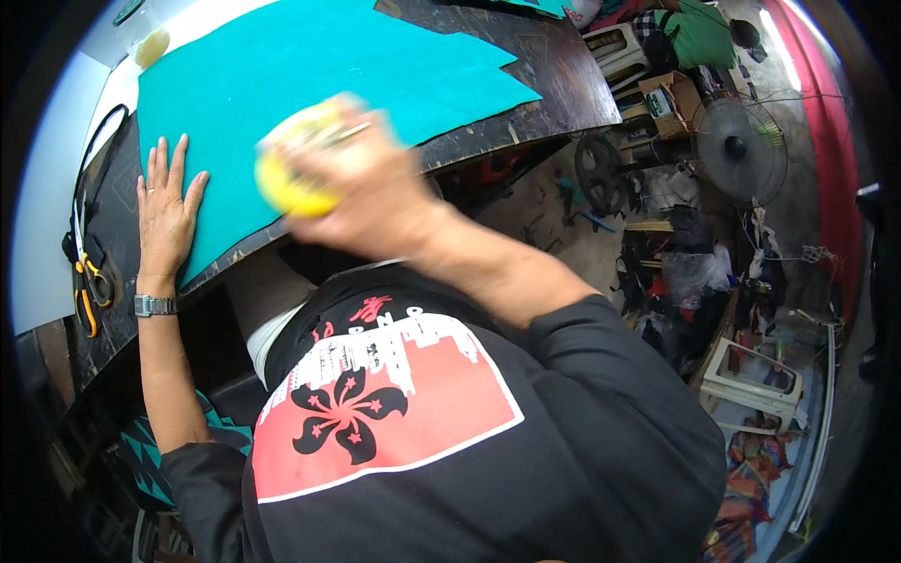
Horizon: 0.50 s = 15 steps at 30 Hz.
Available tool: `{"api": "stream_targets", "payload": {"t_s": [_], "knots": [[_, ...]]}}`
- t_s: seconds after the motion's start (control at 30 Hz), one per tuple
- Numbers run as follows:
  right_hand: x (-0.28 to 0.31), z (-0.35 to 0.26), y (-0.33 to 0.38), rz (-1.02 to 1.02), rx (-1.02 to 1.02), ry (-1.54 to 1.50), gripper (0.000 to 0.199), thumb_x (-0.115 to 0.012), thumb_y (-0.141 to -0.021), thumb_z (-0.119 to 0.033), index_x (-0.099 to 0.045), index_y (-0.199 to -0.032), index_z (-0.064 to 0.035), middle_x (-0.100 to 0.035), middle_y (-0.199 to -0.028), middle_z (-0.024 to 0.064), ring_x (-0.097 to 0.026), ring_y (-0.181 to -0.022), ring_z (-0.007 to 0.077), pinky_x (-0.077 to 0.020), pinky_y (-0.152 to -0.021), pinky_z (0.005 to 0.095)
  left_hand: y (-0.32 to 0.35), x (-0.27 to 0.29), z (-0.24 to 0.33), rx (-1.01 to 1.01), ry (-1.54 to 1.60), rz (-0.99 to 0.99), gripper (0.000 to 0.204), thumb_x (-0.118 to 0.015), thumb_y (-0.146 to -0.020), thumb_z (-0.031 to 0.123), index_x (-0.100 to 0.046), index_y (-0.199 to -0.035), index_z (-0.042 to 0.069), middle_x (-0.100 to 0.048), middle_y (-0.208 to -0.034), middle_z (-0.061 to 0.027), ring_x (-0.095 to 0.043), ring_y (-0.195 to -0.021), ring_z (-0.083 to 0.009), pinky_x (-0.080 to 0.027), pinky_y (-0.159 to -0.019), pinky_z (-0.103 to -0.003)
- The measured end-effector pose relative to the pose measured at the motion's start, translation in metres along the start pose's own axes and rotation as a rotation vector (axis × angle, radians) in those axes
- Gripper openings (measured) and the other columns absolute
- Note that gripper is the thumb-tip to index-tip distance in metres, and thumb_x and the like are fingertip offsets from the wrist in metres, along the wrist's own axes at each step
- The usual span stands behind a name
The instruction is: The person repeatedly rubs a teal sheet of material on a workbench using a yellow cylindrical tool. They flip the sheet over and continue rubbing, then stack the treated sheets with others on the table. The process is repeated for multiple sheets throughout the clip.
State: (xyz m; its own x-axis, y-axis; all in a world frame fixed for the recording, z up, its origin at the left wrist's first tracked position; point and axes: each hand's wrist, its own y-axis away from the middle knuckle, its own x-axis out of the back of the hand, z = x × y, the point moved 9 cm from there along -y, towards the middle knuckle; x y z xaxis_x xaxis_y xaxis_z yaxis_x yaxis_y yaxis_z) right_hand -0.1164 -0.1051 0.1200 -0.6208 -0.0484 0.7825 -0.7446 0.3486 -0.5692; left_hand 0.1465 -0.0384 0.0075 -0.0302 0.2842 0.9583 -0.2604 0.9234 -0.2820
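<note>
A large teal sheet (310,66), with a jagged right edge, lies flat over the dark worktable (563,80). My left hand (167,211) rests palm down along its left edge, fingers stretched and a little apart. Above the sheet's near part, my right hand (366,192) is closed around a yellow rounded thing (291,183). Motion smears this hand and what it holds, so the thing's exact kind does not show. A thin light-coloured stick or handle (345,134) appears by the fingers.
Scissors with orange-and-black handles (91,281) lie left of my left hand. A clear container with yellowish contents (145,47) stands at the far left. On the right are a standing fan (739,145), a cardboard box (671,103), a white plastic stool (751,385) and floor clutter.
</note>
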Motion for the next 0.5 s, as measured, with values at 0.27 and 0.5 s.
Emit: {"api": "stream_targets", "payload": {"t_s": [0.27, 0.5], "knots": [[0.161, 0.283, 0.078, 0.165, -0.911, 0.618, 0.076, -0.090, -0.065, -0.053, -0.070, -0.131, -0.0214, -0.058, -0.114, 0.0195, -0.065, -0.100, 0.0326, -0.0557, -0.088, 0.0460, -0.002, -0.005, 0.001, 0.048, 0.004, -0.044, 0.062, -0.047, -0.105, 0.050, -0.033, -0.160, 0.024, -0.025, -0.168, -0.0126, -0.020, -0.156, -0.0313, -0.016, -0.125, -0.053], [-0.049, 0.046, -0.061, 0.092, -0.141, 0.034, 0.068, -0.089, -0.058, -0.044, -0.074, -0.118, -0.0144, -0.067, -0.115, 0.0245, -0.059, -0.114, 0.0431, -0.0531, -0.095, 0.0508, 0.000, -0.006, -0.004, 0.054, 0.048, -0.056, 0.055, -0.040, -0.109, 0.040, -0.033, -0.160, 0.022, -0.023, -0.169, -0.0121, -0.019, -0.156, -0.0293, -0.013, -0.126, -0.052]]}}
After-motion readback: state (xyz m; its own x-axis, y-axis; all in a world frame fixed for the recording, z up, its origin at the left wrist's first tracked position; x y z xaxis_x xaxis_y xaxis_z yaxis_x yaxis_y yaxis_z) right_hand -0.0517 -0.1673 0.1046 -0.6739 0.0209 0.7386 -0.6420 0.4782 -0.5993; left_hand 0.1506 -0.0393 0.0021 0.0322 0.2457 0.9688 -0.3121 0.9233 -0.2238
